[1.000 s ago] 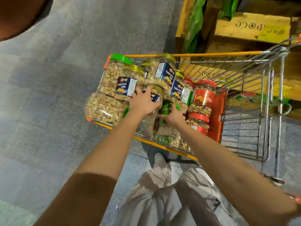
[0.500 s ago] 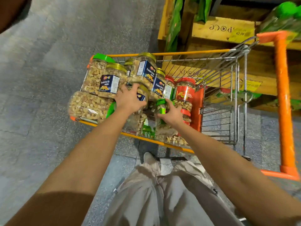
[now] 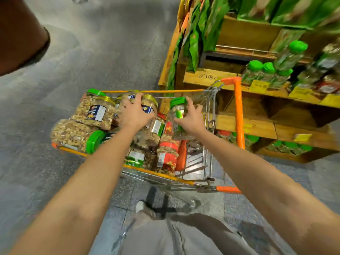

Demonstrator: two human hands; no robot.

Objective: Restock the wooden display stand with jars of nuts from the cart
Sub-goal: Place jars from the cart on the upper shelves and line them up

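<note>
Two hands reach into the cart, which stands against the wooden display stand on a grey floor. The left hand spreads wide over a gold-lidded jar near the cart's far rim, fingers curled down its sides. The right hand grips a slim green-lidded jar by its body, raised level with the far rim. Three gold-lidded jars of nuts show in all, packed toward the far left corner, and a large green-lidded jar lies on its side at the near left edge. Two red-lidded jars sit stacked beside the orange panel. The cart's orange handle crosses in front of the stand's shelves, where about four green-capped jars stand, though blur makes the count uncertain; green bags hang above. Half a second ago the slim jar was down among the pile; now it is lifted clear, and the left hand has moved from a middle jar to one farther back.
</note>
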